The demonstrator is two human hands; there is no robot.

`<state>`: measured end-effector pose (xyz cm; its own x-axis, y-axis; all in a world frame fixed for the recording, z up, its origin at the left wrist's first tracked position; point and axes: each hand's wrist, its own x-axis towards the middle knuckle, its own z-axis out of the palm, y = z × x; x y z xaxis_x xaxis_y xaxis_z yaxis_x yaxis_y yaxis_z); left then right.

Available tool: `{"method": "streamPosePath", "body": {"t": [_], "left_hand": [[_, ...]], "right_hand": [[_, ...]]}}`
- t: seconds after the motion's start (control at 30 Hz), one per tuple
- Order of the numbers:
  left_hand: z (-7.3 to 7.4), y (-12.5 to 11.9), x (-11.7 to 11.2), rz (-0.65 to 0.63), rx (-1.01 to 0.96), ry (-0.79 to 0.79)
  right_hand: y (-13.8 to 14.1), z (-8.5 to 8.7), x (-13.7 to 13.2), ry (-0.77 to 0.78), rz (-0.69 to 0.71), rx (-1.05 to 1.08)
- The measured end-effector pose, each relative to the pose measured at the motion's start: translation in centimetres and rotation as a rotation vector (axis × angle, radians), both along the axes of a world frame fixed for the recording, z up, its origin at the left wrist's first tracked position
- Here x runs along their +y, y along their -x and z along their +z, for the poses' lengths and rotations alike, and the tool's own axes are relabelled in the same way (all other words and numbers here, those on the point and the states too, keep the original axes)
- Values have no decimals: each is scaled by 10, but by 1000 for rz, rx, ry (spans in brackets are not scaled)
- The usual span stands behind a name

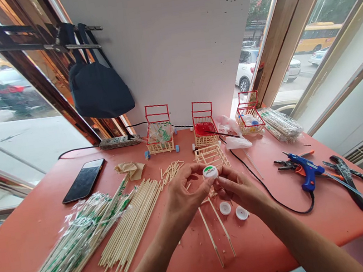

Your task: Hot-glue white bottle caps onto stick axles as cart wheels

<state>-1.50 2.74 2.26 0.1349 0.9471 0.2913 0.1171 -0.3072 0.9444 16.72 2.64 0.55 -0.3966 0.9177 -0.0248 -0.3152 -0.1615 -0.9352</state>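
Note:
My left hand (180, 196) and my right hand (240, 188) meet over the middle of the red table (26, 225), both pinching a small white bottle cap (210, 172) with green print, top facing me. Two more white caps (225, 208) (241, 213) lie on the table just below my right hand. Under my hands lies a frame of thin wooden sticks (217, 233), and a small stick lattice (213, 156) sits just beyond the held cap.
Loose bamboo sticks (133, 224) and wrapped chopsticks (65, 251) lie left. A phone (84, 180) is far left. Three stick-and-red-wire carts (159, 135) (204, 125) (249, 118) stand at the back. A blue glue gun (306, 171), pliers (284, 164) and black cutters (350, 178) lie right.

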Motion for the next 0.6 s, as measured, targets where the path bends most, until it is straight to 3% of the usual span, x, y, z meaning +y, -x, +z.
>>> {"method": "streamPosePath", "body": {"t": [0.37, 0.6], "left_hand": [[5, 3, 0, 7, -25, 53], [11, 3, 1, 17, -77, 102]], "right_hand": [[-2, -8, 2, -187, 21, -52], [0, -1, 0, -247, 31, -116]]}}
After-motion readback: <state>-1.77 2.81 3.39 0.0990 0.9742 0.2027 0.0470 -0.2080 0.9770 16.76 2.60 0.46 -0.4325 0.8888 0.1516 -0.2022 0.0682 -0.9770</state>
